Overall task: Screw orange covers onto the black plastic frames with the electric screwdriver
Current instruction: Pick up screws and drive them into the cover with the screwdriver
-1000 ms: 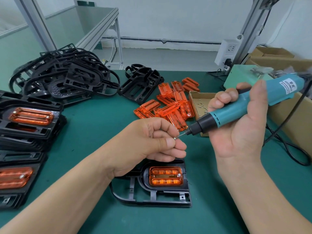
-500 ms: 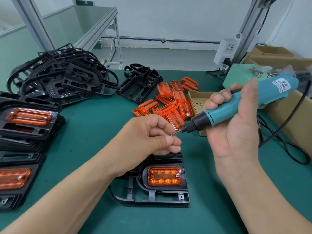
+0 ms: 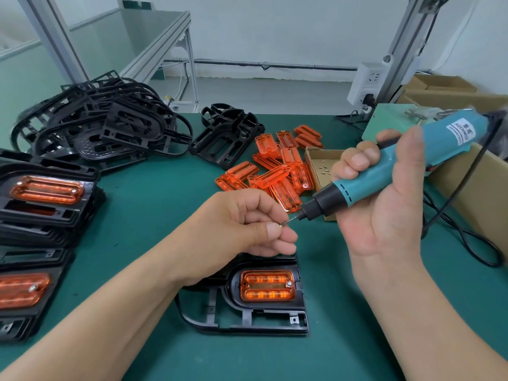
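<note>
A black plastic frame (image 3: pixel 247 317) lies flat on the green mat in front of me with an orange cover (image 3: pixel 267 290) seated in it and a screw showing at the cover's right end. My right hand (image 3: pixel 384 215) grips the teal electric screwdriver (image 3: pixel 384 171), held above the mat and tilted down to the left. My left hand (image 3: pixel 247 224) hovers over the frame's top edge and pinches a small screw (image 3: pixel 367 221) at the screwdriver's bit tip.
Loose orange covers (image 3: pixel 277 171) lie behind my hands beside a small cardboard box of screws (image 3: pixel 320 166). Bare black frames (image 3: pixel 90 127) are piled at the back left. Frames with covers fitted (image 3: pixel 46 199) are stacked at the left edge. The black cord (image 3: pixel 467 235) trails at right.
Both hands have drifted slightly left and lower together, with the screw still held at the bit tip. The frame on the mat has not moved.
</note>
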A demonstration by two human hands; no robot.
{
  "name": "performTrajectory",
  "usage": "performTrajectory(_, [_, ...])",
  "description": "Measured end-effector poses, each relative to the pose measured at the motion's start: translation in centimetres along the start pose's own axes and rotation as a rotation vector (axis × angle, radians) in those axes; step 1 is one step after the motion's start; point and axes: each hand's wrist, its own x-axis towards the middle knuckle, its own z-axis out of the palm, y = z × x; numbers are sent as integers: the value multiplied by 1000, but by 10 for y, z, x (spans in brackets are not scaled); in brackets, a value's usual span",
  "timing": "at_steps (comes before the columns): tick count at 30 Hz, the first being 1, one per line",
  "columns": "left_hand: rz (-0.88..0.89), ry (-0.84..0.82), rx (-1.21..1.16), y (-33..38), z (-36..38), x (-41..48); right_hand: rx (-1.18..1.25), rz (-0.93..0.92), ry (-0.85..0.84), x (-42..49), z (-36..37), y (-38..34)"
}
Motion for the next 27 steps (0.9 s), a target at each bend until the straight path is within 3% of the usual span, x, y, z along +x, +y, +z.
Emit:
performTrajectory(6, [-57, -86, -178, 5, 0, -2, 24, 6, -87, -1, 3, -6])
performTrajectory(15, [66, 89, 100, -3, 3, 1, -12, 55, 60, 3, -2, 2])
performTrajectory(27, [95, 115, 347, -2, 2, -1, -146, 20, -137, -3, 5, 0])
